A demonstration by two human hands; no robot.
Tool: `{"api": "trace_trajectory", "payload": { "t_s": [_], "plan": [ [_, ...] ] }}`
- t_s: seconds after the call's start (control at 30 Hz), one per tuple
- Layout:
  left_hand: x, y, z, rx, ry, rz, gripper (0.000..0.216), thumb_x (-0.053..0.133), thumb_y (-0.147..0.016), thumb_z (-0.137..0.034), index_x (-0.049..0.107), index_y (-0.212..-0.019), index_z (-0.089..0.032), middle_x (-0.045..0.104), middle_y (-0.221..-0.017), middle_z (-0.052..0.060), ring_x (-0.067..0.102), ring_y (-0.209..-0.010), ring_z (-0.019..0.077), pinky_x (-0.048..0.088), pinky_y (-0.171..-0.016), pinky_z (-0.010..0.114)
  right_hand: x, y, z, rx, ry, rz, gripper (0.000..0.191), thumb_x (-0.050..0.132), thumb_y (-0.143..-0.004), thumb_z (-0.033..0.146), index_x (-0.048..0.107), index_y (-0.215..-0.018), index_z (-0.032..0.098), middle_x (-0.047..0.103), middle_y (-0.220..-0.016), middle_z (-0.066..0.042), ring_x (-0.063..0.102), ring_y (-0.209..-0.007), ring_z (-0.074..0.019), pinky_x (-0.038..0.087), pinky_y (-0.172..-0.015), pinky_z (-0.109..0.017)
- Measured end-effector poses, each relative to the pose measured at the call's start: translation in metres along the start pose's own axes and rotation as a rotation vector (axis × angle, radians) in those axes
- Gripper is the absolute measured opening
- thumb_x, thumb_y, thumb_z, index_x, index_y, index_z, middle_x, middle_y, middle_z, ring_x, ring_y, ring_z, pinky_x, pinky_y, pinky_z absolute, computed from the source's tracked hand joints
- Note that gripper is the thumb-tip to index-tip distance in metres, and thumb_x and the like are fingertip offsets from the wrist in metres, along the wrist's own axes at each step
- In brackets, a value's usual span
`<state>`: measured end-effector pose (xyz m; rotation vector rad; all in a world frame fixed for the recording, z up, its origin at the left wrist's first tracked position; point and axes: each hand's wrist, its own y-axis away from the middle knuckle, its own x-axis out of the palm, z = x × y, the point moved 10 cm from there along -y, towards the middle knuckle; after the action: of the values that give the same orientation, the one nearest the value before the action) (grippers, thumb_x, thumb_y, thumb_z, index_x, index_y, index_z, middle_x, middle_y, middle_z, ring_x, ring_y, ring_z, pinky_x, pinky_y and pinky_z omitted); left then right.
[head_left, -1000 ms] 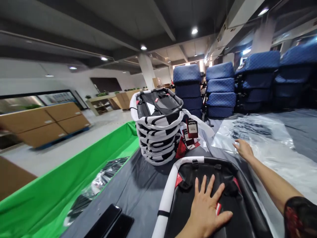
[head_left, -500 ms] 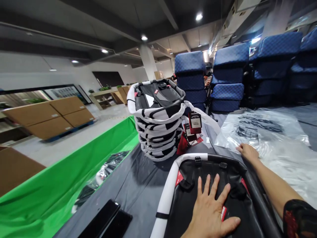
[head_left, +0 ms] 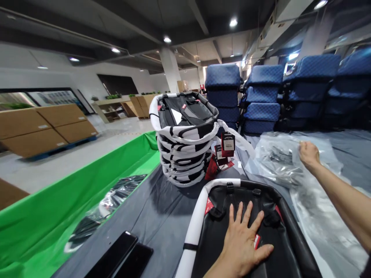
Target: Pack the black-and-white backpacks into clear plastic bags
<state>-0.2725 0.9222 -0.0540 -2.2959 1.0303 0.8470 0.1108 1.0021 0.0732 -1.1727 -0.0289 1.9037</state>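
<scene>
My left hand (head_left: 239,240) lies flat, fingers spread, on a black faux-leather piece (head_left: 278,251) with a rounded white-and-black padded rim, small buckles and red tags. My right hand (head_left: 309,155) has its fingers closed on the edge of a clear plastic bag (head_left: 326,154) with dark printing, lifted from the table and crumpled. Beyond my left hand, several similar rimmed pieces stand in a stack (head_left: 185,135). Red-and-black hang tags (head_left: 228,143) dangle at the right side of that stack.
Two flat black phone-like objects (head_left: 121,253) lie on the grey-covered table (head_left: 162,227). A green-lined trough (head_left: 116,158) at the left holds plastic-wrapped pieces (head_left: 108,202). Stacked blue checked blocks (head_left: 223,77) line the back. Cardboard boxes (head_left: 43,127) stand on the floor.
My right hand has moved up and right, pulling the plastic bag with it; the bag has gone from lying flat to bunched up. My left hand stays flat on the black piece.
</scene>
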Motion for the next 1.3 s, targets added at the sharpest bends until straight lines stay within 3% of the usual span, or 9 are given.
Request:
{"api": "trace_trajectory", "payload": {
  "t_s": [0.13,0.27,0.5,0.63,0.73,0.83,0.93,1.13,1.3],
  "plan": [
    [-0.011,0.0,-0.008,0.041,0.032,-0.069,0.076,0.072,-0.082,-0.06,0.048,-0.149,-0.033,0.034,-0.163,0.012,0.025,-0.152,0.0431,-0.002,-0.121,0.072,-0.054,0.05,0.078,-0.13,-0.166,0.14,0.058,0.032,-0.097,0.07,0.048,-0.068,0.022,0.05,-0.061,-0.002,0.046,-0.056,-0.0149,0.04,-0.055,-0.03],
    [-0.031,0.005,-0.04,0.093,0.301,-0.144,0.056,0.071,-0.083,-0.055,0.066,-0.133,-0.029,0.065,-0.136,0.012,0.05,-0.136,0.0374,0.018,-0.122,0.064,-0.078,0.158,0.154,-0.287,-0.337,0.393,0.069,0.043,-0.078,0.091,0.048,-0.064,0.023,0.043,-0.054,0.002,0.039,-0.05,-0.0128,0.036,-0.05,-0.027],
    [-0.061,0.045,-0.054,-0.109,1.156,-0.493,0.051,0.078,-0.072,-0.061,0.074,-0.088,-0.013,0.075,-0.088,0.011,0.069,-0.084,0.0259,0.054,-0.084,0.037,-0.06,0.302,0.196,-0.354,-0.389,0.528,0.059,0.048,-0.084,0.079,0.053,-0.067,0.023,0.05,-0.062,0.001,0.047,-0.06,-0.0156,0.04,-0.055,-0.027],
    [-0.07,0.077,-0.01,-0.277,0.725,-0.405,0.031,0.067,-0.083,-0.041,0.068,-0.065,-0.016,0.062,-0.058,0.004,0.062,-0.056,0.0194,0.052,-0.066,0.032,-0.043,0.285,0.169,-0.144,-0.33,0.387,0.05,0.031,-0.091,0.068,0.041,-0.067,0.026,0.055,-0.058,-0.002,0.055,-0.055,-0.0187,0.045,-0.05,-0.03],
    [-0.086,0.113,0.015,-0.345,0.525,-0.379,0.008,0.064,-0.078,-0.017,0.072,-0.079,-0.016,0.07,-0.076,0.008,0.07,-0.078,0.0262,0.055,-0.083,0.039,-0.051,0.255,0.159,-0.069,-0.262,0.236,0.04,0.016,-0.096,0.051,0.036,-0.071,0.028,0.05,-0.052,-0.003,0.05,-0.047,-0.0193,0.039,-0.046,-0.031],
    [-0.122,0.146,-0.017,-0.137,0.234,-0.561,0.056,0.057,-0.078,-0.007,0.063,-0.132,-0.02,0.061,-0.138,0.015,0.054,-0.132,0.0315,0.036,-0.116,0.048,-0.057,0.252,0.177,-0.131,-0.18,0.155,0.029,0.024,-0.094,0.044,0.037,-0.074,0.027,0.049,-0.053,-0.003,0.05,-0.05,-0.0208,0.036,-0.051,-0.032],
    [-0.137,0.155,-0.08,0.159,-0.203,-0.664,0.075,0.065,-0.082,-0.013,0.042,-0.152,-0.023,0.034,-0.162,0.016,0.026,-0.152,0.0366,0.019,-0.123,0.058,-0.047,0.285,0.212,-0.279,-0.13,0.205,0.026,0.035,-0.093,0.047,0.045,-0.081,0.026,0.053,-0.057,-0.002,0.055,-0.055,-0.0223,0.033,-0.056,-0.032],
    [-0.166,0.119,-0.033,-0.151,-0.397,-0.602,0.027,0.063,-0.09,-0.015,0.069,-0.117,-0.02,0.069,-0.111,0.01,0.059,-0.114,0.0306,0.032,-0.112,0.055,-0.053,0.362,0.236,-0.79,0.279,0.152,0.027,0.056,-0.092,0.039,0.058,-0.113,0.022,0.067,-0.074,-0.002,0.064,-0.06,-0.0215,0.029,-0.05,-0.027],
    [-0.185,0.14,0.007,-0.195,-0.287,-0.673,0.018,0.056,-0.095,-0.012,0.072,-0.099,-0.021,0.067,-0.096,0.005,0.061,-0.097,0.0224,0.037,-0.104,0.046,-0.087,0.348,0.159,-0.73,0.608,-0.039,0.023,0.045,-0.093,0.015,0.067,-0.088,0.022,0.066,-0.081,-0.007,0.063,-0.067,-0.0212,0.026,-0.047,-0.029]
  ]
}}
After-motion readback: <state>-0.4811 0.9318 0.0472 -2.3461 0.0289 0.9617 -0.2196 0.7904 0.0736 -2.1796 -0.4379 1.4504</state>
